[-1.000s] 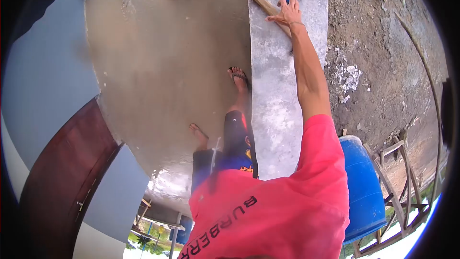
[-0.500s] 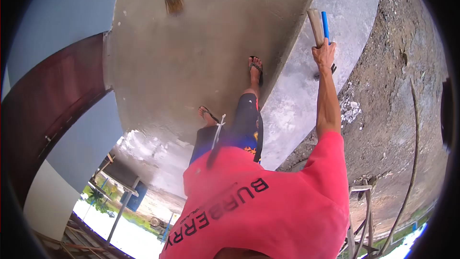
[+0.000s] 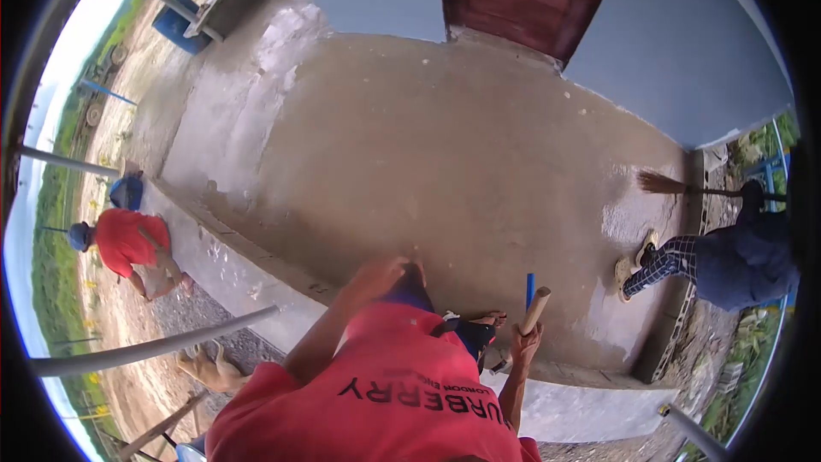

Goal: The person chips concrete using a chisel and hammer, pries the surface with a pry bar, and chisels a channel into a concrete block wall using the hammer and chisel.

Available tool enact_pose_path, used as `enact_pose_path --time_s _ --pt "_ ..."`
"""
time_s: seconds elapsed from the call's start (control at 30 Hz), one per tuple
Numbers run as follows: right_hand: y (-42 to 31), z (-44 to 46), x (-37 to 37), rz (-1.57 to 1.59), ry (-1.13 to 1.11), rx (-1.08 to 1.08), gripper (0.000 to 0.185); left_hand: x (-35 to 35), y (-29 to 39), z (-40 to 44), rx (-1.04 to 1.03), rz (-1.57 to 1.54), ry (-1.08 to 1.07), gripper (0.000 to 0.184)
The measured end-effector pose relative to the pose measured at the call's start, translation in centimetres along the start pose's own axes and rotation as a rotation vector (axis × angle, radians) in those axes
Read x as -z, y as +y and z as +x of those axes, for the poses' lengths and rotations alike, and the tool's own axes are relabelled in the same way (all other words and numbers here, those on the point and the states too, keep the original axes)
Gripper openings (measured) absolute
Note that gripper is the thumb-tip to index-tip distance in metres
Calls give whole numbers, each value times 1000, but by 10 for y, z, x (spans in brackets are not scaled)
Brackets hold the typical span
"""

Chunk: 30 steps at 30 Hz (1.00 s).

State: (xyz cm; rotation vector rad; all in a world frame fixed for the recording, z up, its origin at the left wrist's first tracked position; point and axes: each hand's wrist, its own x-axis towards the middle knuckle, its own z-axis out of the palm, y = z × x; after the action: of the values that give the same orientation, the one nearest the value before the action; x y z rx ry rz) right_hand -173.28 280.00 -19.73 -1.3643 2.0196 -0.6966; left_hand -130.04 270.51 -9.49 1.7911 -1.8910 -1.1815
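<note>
My right hand (image 3: 526,342) is closed round a wooden handle (image 3: 535,310), apparently a hammer's, with its wide end pointing up. A slim blue rod (image 3: 530,289) stands beside that handle in the same grip. Something dark and metallic shows below the fist, partly hidden by the wrist. My left hand (image 3: 380,274) is at my dark shorts near the waist; its fingers are blurred and partly hidden against the cloth. Beneath me spreads the wet-looking grey-brown cement floor (image 3: 385,137).
A person in dark clothes (image 3: 744,257) at the right holds a broom (image 3: 663,182) over the floor. Another person in a red shirt (image 3: 132,239) is at the left, beyond the ledge (image 3: 248,278). A dog (image 3: 214,368), a grey post (image 3: 171,352), a blue barrel (image 3: 180,24) and a red-brown door (image 3: 526,0) surround.
My view has swung round, bringing both people and the dog into sight. My right hand, stretched out over the pale ledge before, is now nearer my body with the same items. My left hand has appeared.
</note>
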Motion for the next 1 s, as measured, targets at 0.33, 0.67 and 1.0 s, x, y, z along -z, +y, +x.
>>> enact_pose_path --time_s 0.33,0.67,1.0 --pt "-379 118 -170 -164 -675 1002 27 157 -58 83 -267 454 280 40" --pt "-588 193 -299 -225 -998 974 23 273 -174 97 82 38 114 24" --pt "-756 384 -518 -35 -766 1150 28 396 -376 101 1108 -353 889 45"
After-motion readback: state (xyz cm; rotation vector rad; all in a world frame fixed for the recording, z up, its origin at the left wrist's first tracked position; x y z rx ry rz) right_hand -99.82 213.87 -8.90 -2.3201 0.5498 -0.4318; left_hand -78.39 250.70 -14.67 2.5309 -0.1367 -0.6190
